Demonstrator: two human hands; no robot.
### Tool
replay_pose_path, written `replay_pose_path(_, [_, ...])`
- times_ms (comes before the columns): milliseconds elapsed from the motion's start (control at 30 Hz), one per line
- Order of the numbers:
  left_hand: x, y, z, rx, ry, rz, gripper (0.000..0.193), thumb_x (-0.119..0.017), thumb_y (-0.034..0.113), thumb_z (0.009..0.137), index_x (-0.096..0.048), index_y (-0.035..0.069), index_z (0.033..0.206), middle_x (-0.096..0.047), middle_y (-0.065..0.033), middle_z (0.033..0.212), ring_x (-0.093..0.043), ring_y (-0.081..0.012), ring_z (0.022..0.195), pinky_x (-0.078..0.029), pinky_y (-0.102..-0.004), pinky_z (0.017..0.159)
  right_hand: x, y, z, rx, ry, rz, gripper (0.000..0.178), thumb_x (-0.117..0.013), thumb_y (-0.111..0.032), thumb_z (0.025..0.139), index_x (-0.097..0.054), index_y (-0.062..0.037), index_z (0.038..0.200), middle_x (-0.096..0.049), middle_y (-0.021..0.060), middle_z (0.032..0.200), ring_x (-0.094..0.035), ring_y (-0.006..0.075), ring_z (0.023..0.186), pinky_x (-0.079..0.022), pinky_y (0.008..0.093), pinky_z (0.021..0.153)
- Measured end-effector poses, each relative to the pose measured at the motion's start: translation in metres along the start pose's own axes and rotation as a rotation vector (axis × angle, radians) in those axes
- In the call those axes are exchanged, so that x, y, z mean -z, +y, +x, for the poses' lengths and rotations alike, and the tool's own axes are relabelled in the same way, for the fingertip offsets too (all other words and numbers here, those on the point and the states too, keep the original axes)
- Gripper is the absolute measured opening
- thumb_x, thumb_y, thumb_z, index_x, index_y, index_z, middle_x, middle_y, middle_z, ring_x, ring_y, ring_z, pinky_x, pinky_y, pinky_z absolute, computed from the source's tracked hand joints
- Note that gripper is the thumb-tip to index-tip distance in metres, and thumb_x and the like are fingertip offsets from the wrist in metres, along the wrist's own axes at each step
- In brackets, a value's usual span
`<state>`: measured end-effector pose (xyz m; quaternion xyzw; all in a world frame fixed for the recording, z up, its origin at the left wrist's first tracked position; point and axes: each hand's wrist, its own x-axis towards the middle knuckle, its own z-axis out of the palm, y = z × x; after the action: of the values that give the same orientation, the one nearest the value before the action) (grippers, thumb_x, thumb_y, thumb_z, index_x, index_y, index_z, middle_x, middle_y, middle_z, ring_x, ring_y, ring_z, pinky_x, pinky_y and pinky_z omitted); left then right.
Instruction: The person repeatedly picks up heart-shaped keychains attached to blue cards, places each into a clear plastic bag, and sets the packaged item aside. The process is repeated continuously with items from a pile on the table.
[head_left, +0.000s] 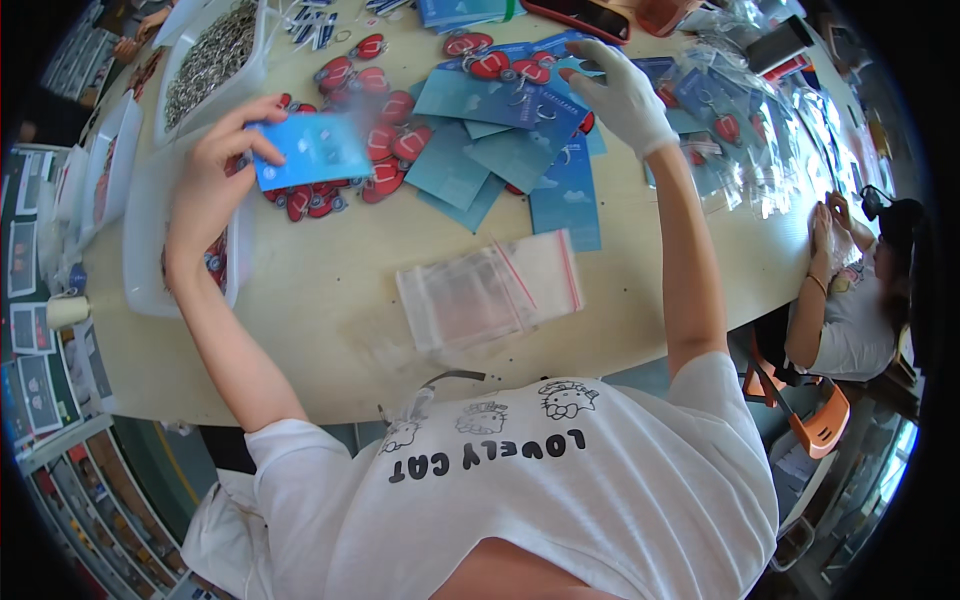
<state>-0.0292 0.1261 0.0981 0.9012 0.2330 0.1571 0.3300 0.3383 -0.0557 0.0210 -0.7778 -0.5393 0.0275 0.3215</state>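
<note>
My bare left hand (222,165) pinches a bright blue card (314,150) by its left edge, above a heap of red key rings (408,142). My right hand (622,100) wears a white glove. Its fingers are spread, with nothing visible between them, over the far right side of a pile of blue cards (450,170). Red key rings with metal loops lie on that pile. Nearer to me, clear zip bags (458,300) with red seal lines lie overlapped on the table.
A white tub of metal rings (210,65) stands far left, with another plastic tub (150,270) nearer. Filled clear bags (735,130) crowd the right side. A phone (582,14) lies at the back. Another person (850,310) sits at the table's right edge.
</note>
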Motion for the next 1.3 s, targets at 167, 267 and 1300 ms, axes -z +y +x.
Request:
replay_pose_path(167, [-0.004,-0.022,-0.016,0.041,-0.060,0.549,0.026,-0.046,-0.017,0.070,-0.062,-0.001,0.085,-0.058,-0.0138,0.121,-0.044,-0.0298,0.128,-0.033,-0.0367,0.106,-0.015,0.028,0.038,0.283,-0.187,-0.162,0.046,-0.062,-0.033,0.084,-0.056,-0.0095,0.123,-0.057,0.0159,0.122,-0.053,0.0303,0.113,-0.043,0.0360,0.095])
replay_pose_path(267, [-0.020,0.001,-0.002,0.016,0.086,0.500,0.024,-0.046,-0.013,0.074,-0.062,-0.001,0.088,-0.061,-0.0139,0.113,-0.051,-0.0302,0.119,-0.037,-0.0370,0.101,-0.022,0.028,0.051,0.215,-0.365,-0.235,0.056,-0.064,-0.044,0.079,-0.056,-0.0110,0.124,-0.053,0.0168,0.126,-0.050,0.0341,0.116,-0.041,0.0394,0.097])
replay_pose_path(1300, [-0.117,0.039,0.050,-0.296,0.336,-1.765,0.014,-0.047,0.011,0.075,-0.036,0.014,0.068,-0.033,0.0009,0.066,-0.037,-0.0118,0.067,-0.031,-0.0313,0.096,0.002,-0.112,-0.029,0.630,-0.113,0.183,0.029,-0.068,-0.026,0.081,-0.065,-0.0033,0.098,-0.061,0.0130,0.077,-0.060,0.0313,0.071,-0.050,0.0373,0.065])
